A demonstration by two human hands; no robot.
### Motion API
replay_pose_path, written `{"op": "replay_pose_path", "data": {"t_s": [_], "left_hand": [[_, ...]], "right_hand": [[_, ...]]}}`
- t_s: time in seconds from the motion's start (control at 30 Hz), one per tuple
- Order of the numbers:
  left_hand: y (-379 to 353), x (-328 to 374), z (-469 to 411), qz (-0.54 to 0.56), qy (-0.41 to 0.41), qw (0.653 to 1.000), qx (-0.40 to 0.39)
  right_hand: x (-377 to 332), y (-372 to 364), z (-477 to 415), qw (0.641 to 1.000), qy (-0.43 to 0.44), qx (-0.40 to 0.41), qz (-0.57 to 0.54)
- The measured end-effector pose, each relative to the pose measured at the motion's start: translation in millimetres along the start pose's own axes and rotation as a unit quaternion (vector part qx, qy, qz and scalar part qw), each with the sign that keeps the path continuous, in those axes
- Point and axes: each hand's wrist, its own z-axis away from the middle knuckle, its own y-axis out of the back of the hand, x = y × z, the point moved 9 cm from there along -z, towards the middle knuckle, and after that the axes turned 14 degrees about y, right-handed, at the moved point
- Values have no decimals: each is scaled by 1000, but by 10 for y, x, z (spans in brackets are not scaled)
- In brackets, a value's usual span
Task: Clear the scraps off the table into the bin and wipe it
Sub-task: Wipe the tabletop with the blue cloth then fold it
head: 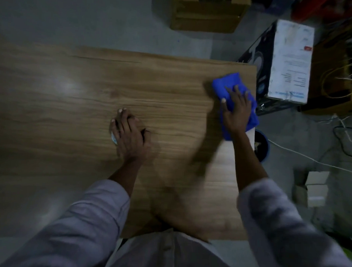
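Two hands are working the brown wood-grain table (72,109): wiping is under way, one scrap seemingly left.
Mid-table, left hand (129,137) is curling fingers over a small pale-blue scrap (113,138); dark round blue-rimmed bin (261,145) is standing beside the right edge; right hand (236,109), fingers spread flat, is pressing a blue cloth (228,83) near the far corner.

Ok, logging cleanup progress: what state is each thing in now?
right hand: fingers spread, pressing the blue cloth.
blue cloth: bunched, at the right edge of the table.
left hand: lying over a pale scrap; grip unclear.
pale scrap: on the table, mostly hidden.
bin: open-topped, on the floor beside the table.
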Motion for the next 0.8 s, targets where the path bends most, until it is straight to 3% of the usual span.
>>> {"op": "replay_pose_path", "data": {"t_s": [0.07, 0.23, 0.33, 0.43, 0.5, 0.53, 0.6, 0.67, 0.73, 0.8], "left_hand": [[-17, -7, -7, -7, 2, 1000, -4], [-2, -6, -1, 2, -3, 1000, 0], [28, -3, 3, 25, -1, 1000, 1], [67, -2, 12, 53, -2, 999, 1], [76, 1, 26, 49, -9, 999, 5], [66, -2, 36, 47, -11, 999, 7], [33, -21, 37, 43, -8, 999, 6], [10, -45, 36, 51, -6, 999, 8], [30, -53, 49, 83, -4, 996, 20], [65, -66, 64, 128, -4, 991, 32]], "right_hand": [[-44, -278, -244, 996, 15, -56, 74], [-941, -851, -85, 958, 242, -124, 87], [-1127, -879, 633, 941, 301, -155, 26], [-1269, -777, 1408, 910, 326, -240, -88], [-1245, -520, 1653, 906, 298, -248, -168], [-1120, -357, 1605, 923, 254, -218, -189], [-755, 7, 1247, 968, 151, -102, -170], [-425, 200, 795, 989, 82, -14, -122], [-328, 41, 382, 994, 63, -37, -78], [-382, -305, 151, 991, 104, -86, 10]]}}
